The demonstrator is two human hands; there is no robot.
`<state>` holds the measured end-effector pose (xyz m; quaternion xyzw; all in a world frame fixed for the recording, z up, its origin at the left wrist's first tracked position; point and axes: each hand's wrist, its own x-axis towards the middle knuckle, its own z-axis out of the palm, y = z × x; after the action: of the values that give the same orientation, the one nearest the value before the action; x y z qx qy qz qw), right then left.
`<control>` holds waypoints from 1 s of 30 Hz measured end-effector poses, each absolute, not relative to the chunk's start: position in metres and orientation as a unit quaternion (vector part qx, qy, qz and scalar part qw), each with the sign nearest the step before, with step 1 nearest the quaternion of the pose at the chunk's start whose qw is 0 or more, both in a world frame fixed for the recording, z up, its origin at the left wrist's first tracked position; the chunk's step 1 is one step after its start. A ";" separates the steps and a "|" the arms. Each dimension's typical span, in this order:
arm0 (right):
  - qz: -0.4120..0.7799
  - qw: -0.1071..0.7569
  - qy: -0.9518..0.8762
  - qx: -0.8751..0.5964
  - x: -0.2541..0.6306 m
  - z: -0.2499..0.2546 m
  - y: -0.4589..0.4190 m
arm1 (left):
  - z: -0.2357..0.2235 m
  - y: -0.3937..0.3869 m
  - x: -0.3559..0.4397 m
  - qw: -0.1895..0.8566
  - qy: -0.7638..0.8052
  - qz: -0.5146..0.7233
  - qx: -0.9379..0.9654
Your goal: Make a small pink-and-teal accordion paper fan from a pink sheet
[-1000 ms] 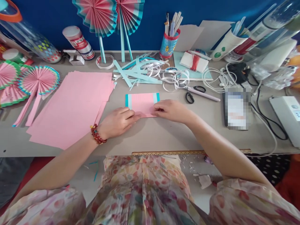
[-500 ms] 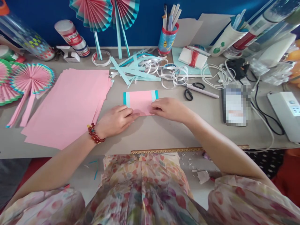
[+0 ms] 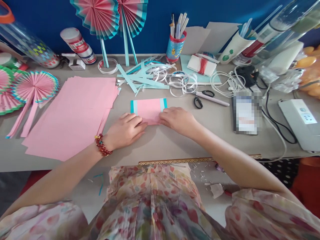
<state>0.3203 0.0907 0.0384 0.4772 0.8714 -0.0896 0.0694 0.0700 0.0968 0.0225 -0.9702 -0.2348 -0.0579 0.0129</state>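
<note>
On the grey tabletop (image 3: 185, 143), your left hand (image 3: 125, 130) and right hand (image 3: 177, 121) curl at the near corners of the pink, blue-ended paper rectangle (image 3: 148, 109) (whether pinching, I cannot tell); you're apparently folding, and next needs an even crease

One camera here, up on the person's head, facing forward and down; it peers over patterned clothing (image 3: 152, 200) and frames, quite near, left hand (image 3: 126, 130) and right hand (image 3: 178, 121), desk (image 3: 172, 145) spreading around both, blue panel (image 3: 157, 36) beyond them.
</note>
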 end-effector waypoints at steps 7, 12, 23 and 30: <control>-0.142 0.025 0.867 0.477 0.329 0.039 0.098 | 0.022 0.093 0.096 -0.003 -0.199 -0.024 -0.980; -0.220 0.019 0.844 0.489 0.346 0.049 0.101 | 0.017 0.099 0.093 -0.010 -0.200 -0.017 -0.980; -0.230 0.035 0.842 0.486 0.351 0.048 0.105 | 0.013 0.101 0.092 -0.045 -0.207 -0.036 -0.977; -0.170 0.059 0.851 0.493 0.348 0.046 0.097 | 0.011 0.101 0.091 -0.031 -0.201 -0.035 -0.978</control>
<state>0.3483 0.0968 0.0460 0.4925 0.8514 -0.1704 0.0595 0.0909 0.1009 0.0111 -0.9784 -0.2015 -0.0345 -0.0306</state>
